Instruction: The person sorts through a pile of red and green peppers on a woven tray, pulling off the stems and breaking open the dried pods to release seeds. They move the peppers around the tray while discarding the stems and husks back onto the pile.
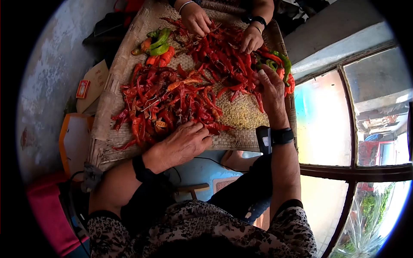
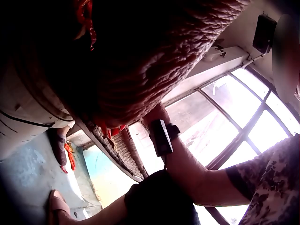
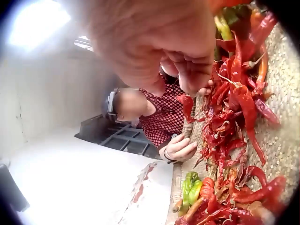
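red peppers (image 1: 184,95) heaped on woven tray (image 1: 103,118) — left hand (image 1: 183,142) at heap's near edge, right hand (image 1: 272,92) over tray's right side, fingers bent — cannot tell if either grips one.

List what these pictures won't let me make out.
- Under the left hand: head view, covered by the hand.
- Its fingertips: left wrist view, lost in shadow.
- Number of peppers: head view, they overlap.
- Print on the red box: head view, too small.
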Tool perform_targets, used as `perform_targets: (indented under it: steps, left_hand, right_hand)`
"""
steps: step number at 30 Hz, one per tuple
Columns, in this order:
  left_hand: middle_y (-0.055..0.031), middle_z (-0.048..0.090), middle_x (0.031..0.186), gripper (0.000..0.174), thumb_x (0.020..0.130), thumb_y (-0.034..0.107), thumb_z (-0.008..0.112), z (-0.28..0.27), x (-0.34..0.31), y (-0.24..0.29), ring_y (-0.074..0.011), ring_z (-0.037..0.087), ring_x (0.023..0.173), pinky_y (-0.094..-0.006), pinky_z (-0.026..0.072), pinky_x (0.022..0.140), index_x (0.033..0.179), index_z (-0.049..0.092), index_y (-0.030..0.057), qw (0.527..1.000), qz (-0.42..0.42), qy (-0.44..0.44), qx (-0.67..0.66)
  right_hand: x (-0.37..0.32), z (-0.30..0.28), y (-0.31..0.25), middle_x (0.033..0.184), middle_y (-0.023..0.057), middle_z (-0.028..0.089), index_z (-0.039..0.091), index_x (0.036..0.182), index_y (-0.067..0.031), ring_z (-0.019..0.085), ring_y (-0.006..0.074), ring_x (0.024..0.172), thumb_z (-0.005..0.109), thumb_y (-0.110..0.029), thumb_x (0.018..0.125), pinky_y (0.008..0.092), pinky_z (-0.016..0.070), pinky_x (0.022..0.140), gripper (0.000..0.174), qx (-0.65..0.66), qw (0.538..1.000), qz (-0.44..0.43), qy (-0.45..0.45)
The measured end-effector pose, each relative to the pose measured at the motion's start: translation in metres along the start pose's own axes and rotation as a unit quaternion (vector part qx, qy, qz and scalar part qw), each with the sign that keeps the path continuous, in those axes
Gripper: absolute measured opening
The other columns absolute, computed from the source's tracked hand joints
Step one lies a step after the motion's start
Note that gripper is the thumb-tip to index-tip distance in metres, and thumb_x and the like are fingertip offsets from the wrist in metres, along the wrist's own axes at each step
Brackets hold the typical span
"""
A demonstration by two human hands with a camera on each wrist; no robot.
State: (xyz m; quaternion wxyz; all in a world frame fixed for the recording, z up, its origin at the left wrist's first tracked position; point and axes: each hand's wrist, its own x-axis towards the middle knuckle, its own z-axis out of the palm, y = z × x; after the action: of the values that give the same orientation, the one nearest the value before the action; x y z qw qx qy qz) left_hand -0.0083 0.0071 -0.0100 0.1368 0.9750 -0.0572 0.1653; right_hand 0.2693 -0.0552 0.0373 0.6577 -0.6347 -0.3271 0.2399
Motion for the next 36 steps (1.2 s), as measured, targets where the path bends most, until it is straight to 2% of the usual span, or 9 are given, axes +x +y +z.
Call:
perform_targets:
  steps: [3,8,12,18,24,28,30,34,36]
  left_hand:
    - [-0.0071,0.051,0.085,0.008,0.079,0.003,0.06,0.0,-0.001,0.0,-0.0219,0.053,0.085,-0.0363,0.0481,0.082,0.085,0.055,0.0048,1.0,-0.003,0.004,0.0]
    - [-0.0074,0.05,0.085,0.008,0.078,0.003,0.061,0.005,0.0,-0.001,-0.0219,0.054,0.085,-0.0363,0.0484,0.082,0.083,0.054,0.0048,1.0,-0.004,0.006,-0.007]
    - [-0.0074,0.05,0.086,0.009,0.077,0.004,0.061,0.003,0.0,-0.002,-0.0218,0.054,0.086,-0.0363,0.0484,0.082,0.083,0.054,0.0045,1.0,0.005,0.01,0.005]
    - [-0.0072,0.051,0.087,0.009,0.078,0.003,0.06,0.002,-0.001,-0.001,-0.0212,0.054,0.086,-0.0361,0.0479,0.084,0.084,0.054,0.0041,1.0,-0.006,0.012,-0.02]
    - [-0.0068,0.051,0.087,0.009,0.077,0.002,0.06,0.003,-0.002,-0.001,-0.0212,0.053,0.087,-0.0365,0.0474,0.085,0.084,0.054,0.0042,1.0,-0.01,-0.001,-0.01]
    - [-0.0069,0.051,0.087,0.009,0.077,0.002,0.06,0.004,-0.001,-0.001,-0.0215,0.053,0.087,-0.0362,0.0475,0.085,0.084,0.054,0.0045,1.0,-0.008,0.003,-0.015]
    - [-0.007,0.051,0.087,0.01,0.077,0.002,0.06,0.003,-0.001,-0.001,-0.0216,0.053,0.087,-0.036,0.0475,0.085,0.084,0.054,0.0047,1.0,-0.008,-0.001,-0.016]
    - [-0.0071,0.051,0.086,0.01,0.077,0.002,0.061,0.007,-0.001,-0.002,-0.0215,0.054,0.087,-0.0354,0.0477,0.084,0.085,0.055,0.0049,1.0,0.005,0.021,0.01]
    - [-0.0071,0.051,0.086,0.01,0.077,0.002,0.061,0.007,-0.001,-0.002,-0.0214,0.054,0.087,-0.0351,0.0477,0.084,0.085,0.055,0.0048,1.0,0.004,0.019,0.004]
  right_hand:
    - [0.0,-0.008,0.001,0.09,0.0132,0.069,0.052,0.125,0.0068,0.066,0.0168,0.079,0.066,-0.028,0.089,0.0285,0.0518,0.07,0.051,-0.268,0.955,-0.114,0.048]
    - [-0.036,0.033,0.002,0.086,0.0122,0.067,0.068,0.101,-0.002,0.064,0.0192,0.077,0.067,-0.022,0.088,0.0331,0.0502,0.068,0.024,-0.39,0.878,-0.087,-0.263]
    - [-0.043,0.044,0.026,0.084,0.0157,0.063,0.067,0.091,-0.0022,0.063,0.0302,0.079,0.063,-0.016,0.083,0.0385,0.0485,0.071,0.016,-0.442,0.832,-0.073,-0.327]
    - [-0.042,0.046,0.01,0.086,0.0199,0.065,0.066,0.097,-0.0026,0.064,0.036,0.082,0.063,-0.013,0.081,0.0427,0.0502,0.072,0.019,-0.424,0.843,-0.093,-0.318]
    - [-0.024,0.024,-0.018,0.083,0.0038,0.067,0.067,0.096,-0.0026,0.062,0.0122,0.076,0.065,-0.015,0.085,0.0292,0.0508,0.068,0.016,-0.301,0.893,0.051,-0.33]
    - [-0.007,0.009,-0.016,0.089,0.0039,0.068,0.062,0.116,-0.0009,0.059,0.0085,0.074,0.063,-0.029,0.091,0.0265,0.0502,0.064,0.037,-0.091,0.992,0.034,-0.082]
    - [0.001,0.005,0.0,0.087,0.0072,0.069,0.058,0.122,0.0015,0.063,0.0125,0.074,0.062,-0.031,0.092,0.0287,0.051,0.065,0.044,-0.138,0.99,-0.018,-0.024]
    - [-0.014,0.031,0.018,0.086,0.0171,0.067,0.058,0.119,0.0002,0.067,0.0296,0.077,0.067,-0.019,0.087,0.0373,0.0525,0.068,0.039,-0.376,0.895,-0.129,-0.2]
    - [-0.026,0.049,0.029,0.099,0.0169,0.068,0.055,0.126,-0.0044,0.067,0.0273,0.085,0.062,-0.025,0.091,0.0378,0.052,0.073,0.042,-0.434,0.86,-0.139,-0.228]
